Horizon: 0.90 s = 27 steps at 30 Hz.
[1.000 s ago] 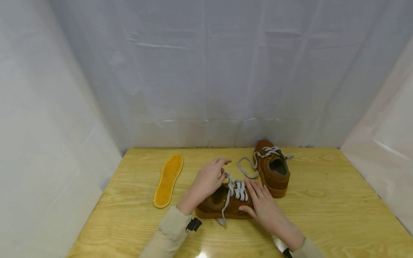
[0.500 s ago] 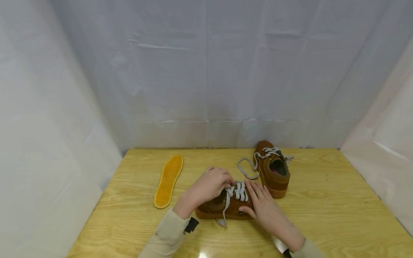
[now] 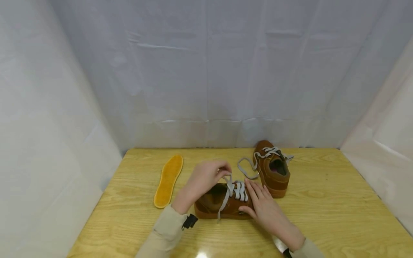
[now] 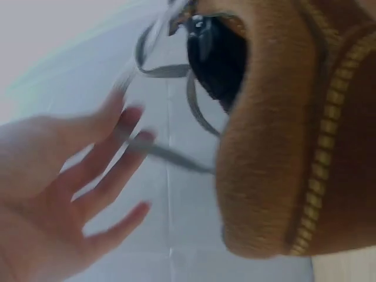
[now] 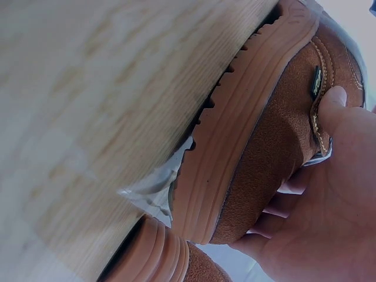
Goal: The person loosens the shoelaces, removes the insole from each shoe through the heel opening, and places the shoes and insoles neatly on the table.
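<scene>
In the head view a brown shoe [image 3: 209, 206] with grey-white laces lies toe to the right on the table. My left hand [image 3: 204, 179] is raised above its opening and pinches a shoelace [image 3: 230, 179] between thumb and fingers. Seen from the left wrist, the lace runs taut from the fingertips up toward the shoe, and the left hand [image 4: 64, 176] is slightly blurred. Another lace end [image 3: 222, 208] hangs down the shoe's near side. My right hand [image 3: 266, 208] holds the toe, its fingers across the top and its thumb [image 5: 333, 103] against the side.
A second brown shoe [image 3: 274, 182], its laces loose, stands behind and to the right, close to my right fingers. An orange insole [image 3: 168, 181] lies on the left of the wooden table [image 3: 129, 222]. Pale sheeting [image 3: 206, 89] hangs behind and at both sides.
My left hand first dipped to the laces, then rose back to the left, drawing a lace up with it. The hanging lace end has shifted slightly left. The right hand has stayed still.
</scene>
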### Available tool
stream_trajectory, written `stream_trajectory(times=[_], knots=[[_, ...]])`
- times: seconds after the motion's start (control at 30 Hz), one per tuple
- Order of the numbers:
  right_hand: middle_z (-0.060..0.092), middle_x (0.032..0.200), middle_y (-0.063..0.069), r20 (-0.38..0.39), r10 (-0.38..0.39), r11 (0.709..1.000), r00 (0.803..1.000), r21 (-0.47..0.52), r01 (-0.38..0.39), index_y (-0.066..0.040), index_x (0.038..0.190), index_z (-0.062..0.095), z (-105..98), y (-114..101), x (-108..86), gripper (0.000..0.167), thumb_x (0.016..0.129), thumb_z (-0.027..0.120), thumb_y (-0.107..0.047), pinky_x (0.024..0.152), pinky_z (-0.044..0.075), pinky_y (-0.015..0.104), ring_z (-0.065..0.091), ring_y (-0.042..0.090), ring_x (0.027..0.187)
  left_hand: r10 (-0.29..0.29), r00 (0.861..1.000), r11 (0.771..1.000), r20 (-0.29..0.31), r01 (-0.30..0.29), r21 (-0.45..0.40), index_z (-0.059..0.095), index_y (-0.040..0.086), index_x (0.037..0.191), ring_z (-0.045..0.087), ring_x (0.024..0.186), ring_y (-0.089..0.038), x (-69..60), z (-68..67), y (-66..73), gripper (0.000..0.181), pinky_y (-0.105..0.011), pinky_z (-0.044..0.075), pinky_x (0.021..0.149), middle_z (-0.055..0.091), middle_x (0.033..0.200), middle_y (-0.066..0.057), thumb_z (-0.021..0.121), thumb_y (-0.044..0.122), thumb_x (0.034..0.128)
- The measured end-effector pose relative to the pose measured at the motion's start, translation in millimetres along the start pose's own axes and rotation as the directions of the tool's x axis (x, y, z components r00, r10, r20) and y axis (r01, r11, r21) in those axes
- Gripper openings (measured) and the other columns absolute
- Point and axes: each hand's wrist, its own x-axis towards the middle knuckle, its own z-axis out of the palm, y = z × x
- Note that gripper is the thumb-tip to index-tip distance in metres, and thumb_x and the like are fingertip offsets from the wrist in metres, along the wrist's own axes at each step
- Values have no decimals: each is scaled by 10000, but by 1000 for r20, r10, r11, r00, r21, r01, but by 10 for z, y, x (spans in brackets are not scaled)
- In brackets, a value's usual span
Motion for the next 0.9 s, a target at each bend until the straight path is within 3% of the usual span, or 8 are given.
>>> stream_trajectory(times=[0.07,0.17,0.27,0.3,0.4,0.53,0.7,0.9], knots=[[469,1495,244,13,8,1000,1000,3,-8,10,1580,277,-5,1,1,873,967,598,-522,1075,393,626,485,415,1341,-70,988,998,-136,69,-10,735,174,998,688,745,-101,57,-28,-4,108,-234,519,599,756,918,48,678,266,990],[460,1506,240,31,19,1000,999,0,-19,5,1585,267,-12,1,2,887,959,615,-518,1085,385,623,476,413,1352,-194,931,981,-310,186,-58,719,162,1010,696,721,-124,130,-71,-11,105,-229,459,503,758,902,31,681,259,994],[461,1505,240,39,26,1000,999,3,-27,5,1585,268,-15,-7,2,884,958,621,-510,1088,382,621,473,413,1355,-278,894,961,-353,260,-96,698,150,1023,703,699,-135,152,-90,-20,109,-231,427,453,756,890,18,666,251,999],[463,1502,240,38,26,1000,999,3,-27,6,1583,273,-15,-10,3,877,961,617,-510,1087,384,620,475,413,1353,-290,899,957,-328,274,-96,689,148,1041,703,693,-137,151,-84,-21,116,-241,428,445,758,900,14,652,254,1008],[472,1493,240,34,24,1000,999,7,-25,5,1582,277,-14,-16,6,864,970,604,-509,1082,388,620,478,413,1349,-258,949,966,-183,251,-64,665,111,1167,722,771,-166,129,-36,-26,196,-276,519,530,758,1014,-29,622,243,1028],[475,1489,243,33,16,1000,999,0,-17,11,1578,282,-13,-13,5,861,973,594,-516,1077,394,622,481,416,1346,-90,996,996,30,90,-7,643,97,1302,693,1048,-236,92,66,-39,289,-361,578,851,688,1230,-73,633,159,1020],[481,1477,248,27,13,1000,1000,-10,-12,27,1566,302,2,8,-6,864,968,597,-522,1071,399,623,484,414,1342,100,978,995,181,-100,-8,740,179,1175,647,1136,-229,68,141,-15,255,-372,530,976,671,1233,-30,667,41,973],[468,1494,239,40,26,1000,999,2,-26,7,1581,277,11,25,-15,885,958,616,-521,1083,389,620,470,402,1361,136,954,990,266,-140,-3,793,230,1038,667,1037,-131,64,197,-14,166,-284,533,936,706,1131,47,693,119,967]])
